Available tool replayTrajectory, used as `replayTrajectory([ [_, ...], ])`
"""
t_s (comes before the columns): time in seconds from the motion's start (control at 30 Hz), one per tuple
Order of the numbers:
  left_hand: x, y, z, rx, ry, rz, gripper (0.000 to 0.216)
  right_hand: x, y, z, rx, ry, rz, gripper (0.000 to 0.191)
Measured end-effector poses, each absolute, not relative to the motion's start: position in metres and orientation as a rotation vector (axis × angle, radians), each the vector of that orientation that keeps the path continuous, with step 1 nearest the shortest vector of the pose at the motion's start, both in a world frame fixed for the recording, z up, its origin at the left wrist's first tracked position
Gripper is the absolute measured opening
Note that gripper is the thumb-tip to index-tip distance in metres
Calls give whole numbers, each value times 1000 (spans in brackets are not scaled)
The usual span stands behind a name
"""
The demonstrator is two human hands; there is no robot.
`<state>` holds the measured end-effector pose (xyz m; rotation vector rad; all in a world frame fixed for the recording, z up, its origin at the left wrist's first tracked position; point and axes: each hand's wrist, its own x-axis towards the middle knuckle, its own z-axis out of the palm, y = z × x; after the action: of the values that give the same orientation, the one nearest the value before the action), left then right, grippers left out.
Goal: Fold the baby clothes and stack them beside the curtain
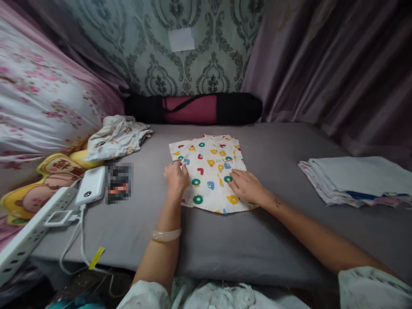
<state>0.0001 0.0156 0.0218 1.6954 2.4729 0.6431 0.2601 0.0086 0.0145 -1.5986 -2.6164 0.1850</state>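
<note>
A small white short-sleeved shirt [210, 171], printed with red, green, yellow and blue shapes, lies spread on the grey bed surface. Its collar points away from me and its hem faces me. At the shirt's left side, just under the sleeve, my left hand [177, 176] has its fingers bent in and closed on the cloth edge. My right hand [246, 185] rests on the right half of the shirt, fingers stretched out over the fabric and holding nothing. The wrist of that hand covers part of the shirt's lower right side.
Folded cloths [357, 178] are stacked at the right. A crumpled printed cloth [117, 137] lies at the back left, near a yellow plush [48, 184]. A white power bank [91, 185] and power strip [32, 231] with cables sit left. A black-and-red long bag [193, 109] lines the wall.
</note>
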Motion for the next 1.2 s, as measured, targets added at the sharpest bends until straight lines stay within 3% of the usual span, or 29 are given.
replayTrajectory([
  [0.1, -11, 13, 22, 1594, 2494, 511, 32, 248, 37, 21, -1547, -2563, 169, 49],
  [0.3, -12, 12, 22, 1460, 2446, 419, 26, 210, 107, 7, -1625, -2488, 272, 65],
  [0.77, -32, 21, 11, 1320, 2308, 622, 26, 169, 185, -4, -1788, -2531, 359, 72],
  [0.87, -33, 23, 10, 1299, 2306, 620, 26, 167, 187, 5, -1821, -2528, 373, 67],
  [1.03, -34, 24, 10, 1285, 2319, 593, 27, 128, 179, 22, -1631, -2390, 109, 43],
  [1.2, -34, 24, 11, 1319, 2323, 574, 27, 54, 166, 30, -1423, -2534, 479, 35],
])
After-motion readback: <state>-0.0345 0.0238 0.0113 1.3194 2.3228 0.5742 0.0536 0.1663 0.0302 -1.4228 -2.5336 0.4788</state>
